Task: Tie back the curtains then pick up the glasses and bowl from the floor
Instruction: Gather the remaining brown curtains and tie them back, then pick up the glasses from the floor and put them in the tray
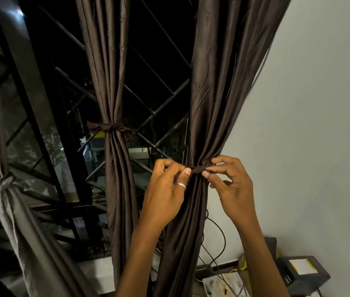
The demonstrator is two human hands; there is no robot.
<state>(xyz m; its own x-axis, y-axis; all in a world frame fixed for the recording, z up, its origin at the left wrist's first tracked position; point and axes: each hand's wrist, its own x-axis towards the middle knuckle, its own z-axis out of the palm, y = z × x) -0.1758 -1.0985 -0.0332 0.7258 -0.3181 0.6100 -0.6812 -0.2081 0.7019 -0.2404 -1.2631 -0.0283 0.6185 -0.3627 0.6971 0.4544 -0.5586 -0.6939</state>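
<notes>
1. Left hand (165, 189) and right hand (232, 185) each pinch one end of the tie (197, 168) knotted around the right curtain (210, 103), beside the wall (320, 103).
2. Middle curtain (112, 82) and left curtain (2, 183) hang tied.
3. Glasses and bowl aren't in frame.
4. Cables (219, 243) trail below; box (302, 273) contents unclear.

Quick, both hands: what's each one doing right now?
Left hand: closed, pinching the left end of the tie-back knot on the right curtain.
Right hand: closed, pinching the knot's right end.
</notes>
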